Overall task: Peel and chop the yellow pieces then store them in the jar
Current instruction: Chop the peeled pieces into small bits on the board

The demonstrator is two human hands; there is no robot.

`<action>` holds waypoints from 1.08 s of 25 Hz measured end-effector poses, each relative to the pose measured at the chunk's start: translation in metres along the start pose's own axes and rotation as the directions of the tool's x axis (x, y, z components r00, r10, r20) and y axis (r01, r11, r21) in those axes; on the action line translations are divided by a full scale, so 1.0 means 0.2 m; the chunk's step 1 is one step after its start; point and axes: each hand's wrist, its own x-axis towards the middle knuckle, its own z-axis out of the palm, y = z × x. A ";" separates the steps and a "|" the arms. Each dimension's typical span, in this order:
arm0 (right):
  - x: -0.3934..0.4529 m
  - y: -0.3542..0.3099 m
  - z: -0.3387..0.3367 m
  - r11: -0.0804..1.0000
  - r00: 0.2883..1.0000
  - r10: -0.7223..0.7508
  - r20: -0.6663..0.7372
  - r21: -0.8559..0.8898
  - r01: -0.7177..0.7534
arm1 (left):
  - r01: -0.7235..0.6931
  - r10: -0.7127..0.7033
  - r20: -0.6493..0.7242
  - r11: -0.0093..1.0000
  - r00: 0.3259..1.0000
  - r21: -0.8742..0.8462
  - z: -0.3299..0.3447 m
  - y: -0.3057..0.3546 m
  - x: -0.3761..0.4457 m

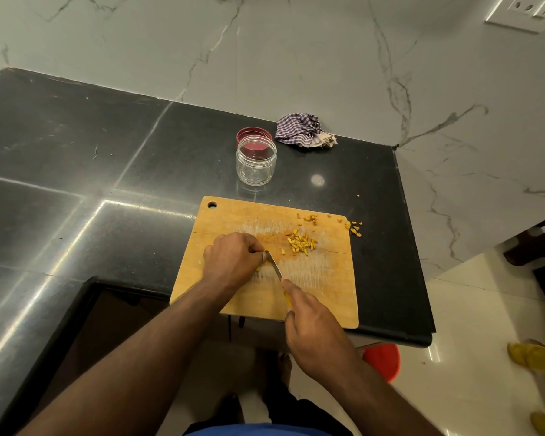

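Pinching a yellow piece [258, 268] on the cutting board [233, 215], left hand [230, 259] curls its grip; knife [274, 267] sits in the right hand [312, 325] (grip wrapped round handle). Chopped bits [299, 243] lie rightward; jar [256, 160] stands behind on the counter [76, 152].

On the counter [107, 171] a cutting board [328, 297] lies at the near right edge, with chopped pieces [300, 243] on its far right part and scraps [354, 228] at its far right corner, an open jar [256, 160] behind the board, its lid [253, 135] just behind the jar, and a cloth [301, 129] right of the lid.
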 end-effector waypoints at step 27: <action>-0.05 0.01 -0.02 1.000 0.997 0.021 -0.069 0.023 -0.020 | -0.021 0.021 0.015 0.999 1.000 0.024 -0.01 -0.01 0.00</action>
